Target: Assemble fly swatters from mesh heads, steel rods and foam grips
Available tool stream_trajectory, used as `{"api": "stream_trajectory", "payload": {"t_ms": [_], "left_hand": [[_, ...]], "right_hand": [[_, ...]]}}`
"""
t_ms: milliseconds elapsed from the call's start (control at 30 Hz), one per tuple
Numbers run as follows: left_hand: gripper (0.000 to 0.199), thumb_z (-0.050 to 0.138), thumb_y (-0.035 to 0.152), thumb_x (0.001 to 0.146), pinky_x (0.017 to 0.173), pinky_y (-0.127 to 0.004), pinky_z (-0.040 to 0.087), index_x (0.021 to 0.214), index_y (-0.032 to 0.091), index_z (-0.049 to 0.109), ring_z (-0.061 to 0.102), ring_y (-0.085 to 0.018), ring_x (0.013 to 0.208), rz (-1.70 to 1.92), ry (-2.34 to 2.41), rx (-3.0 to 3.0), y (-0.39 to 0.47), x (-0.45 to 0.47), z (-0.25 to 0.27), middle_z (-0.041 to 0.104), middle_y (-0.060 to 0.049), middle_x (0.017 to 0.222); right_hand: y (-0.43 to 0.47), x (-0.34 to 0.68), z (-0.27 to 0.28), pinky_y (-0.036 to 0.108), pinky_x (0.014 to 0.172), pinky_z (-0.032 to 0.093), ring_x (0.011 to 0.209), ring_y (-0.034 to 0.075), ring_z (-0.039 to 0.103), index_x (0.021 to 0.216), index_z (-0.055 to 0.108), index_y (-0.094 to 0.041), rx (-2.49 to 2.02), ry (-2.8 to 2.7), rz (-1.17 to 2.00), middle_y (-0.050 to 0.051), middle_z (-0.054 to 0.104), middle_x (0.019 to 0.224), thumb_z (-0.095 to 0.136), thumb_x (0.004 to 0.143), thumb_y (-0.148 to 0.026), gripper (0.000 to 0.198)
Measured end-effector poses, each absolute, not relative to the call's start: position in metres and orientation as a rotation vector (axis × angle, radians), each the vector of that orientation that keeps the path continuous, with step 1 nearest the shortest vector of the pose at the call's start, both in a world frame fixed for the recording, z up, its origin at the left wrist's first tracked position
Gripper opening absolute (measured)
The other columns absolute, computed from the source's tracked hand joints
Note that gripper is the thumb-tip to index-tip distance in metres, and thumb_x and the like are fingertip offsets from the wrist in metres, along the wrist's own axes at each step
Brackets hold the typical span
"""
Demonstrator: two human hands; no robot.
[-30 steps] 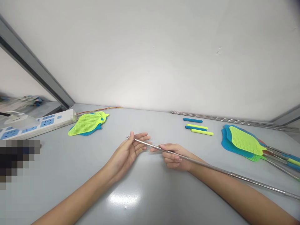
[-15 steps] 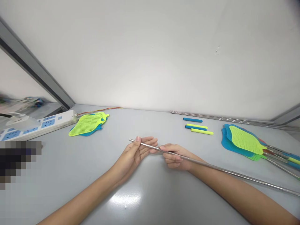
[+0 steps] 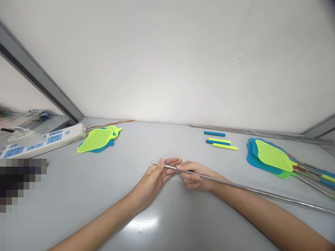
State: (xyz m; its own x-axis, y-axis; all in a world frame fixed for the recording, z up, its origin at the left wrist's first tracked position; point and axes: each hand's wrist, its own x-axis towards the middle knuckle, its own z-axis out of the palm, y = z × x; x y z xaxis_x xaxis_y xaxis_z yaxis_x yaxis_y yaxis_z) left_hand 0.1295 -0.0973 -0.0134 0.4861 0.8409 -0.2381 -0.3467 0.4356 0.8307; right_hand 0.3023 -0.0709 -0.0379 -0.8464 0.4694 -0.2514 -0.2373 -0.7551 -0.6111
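Observation:
A long, thin metal rod (image 3: 235, 185) slants across both hands and runs out of view at the lower right. Near its left end, my left hand (image 3: 161, 174) pinches it under the thumb, the other fingers stretched out behind. My right hand (image 3: 195, 175) wraps round the rod a little farther along, its fingers curled. The two hands almost touch. Beyond the right hand lie several short plastic tubes: a blue tube (image 3: 214, 134) at the back, and a yellow-green tube (image 3: 225, 146) in front with others between them.
Fly swatter heads (image 3: 96, 139) in yellow-green and blue lie stacked at the left, beside a white power strip (image 3: 74, 130). At the right is a pile of fly swatters (image 3: 274, 157) with metal shafts. More metal rods (image 3: 248, 132) lie along the wall. A blurred-out dark patch covers the left edge.
My left hand has slid a little to the right, closer to my right hand. The rod's left end has shifted slightly right and down. My right hand has hardly moved.

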Motion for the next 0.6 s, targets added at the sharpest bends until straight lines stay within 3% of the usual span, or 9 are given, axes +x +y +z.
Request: {"api": "stream_trajectory", "payload": {"t_ms": [600], "left_hand": [[0.035, 0.042, 0.036, 0.085, 0.092, -0.036, 0.036, 0.099, 0.011, 0.061, 0.055, -0.024, 0.098, 0.861, 0.881, 0.823, -0.086, 0.117, -0.01, 0.059, -0.012, 0.109]], "right_hand": [[-0.071, 0.304, -0.038, 0.015, 0.033, 0.018, 0.03, 0.004, 0.013, 0.088, 0.057, -0.013, -0.527, -0.691, 2.625, -0.009, 0.036, 0.032, 0.042, 0.085, -0.022, 0.018]]}}
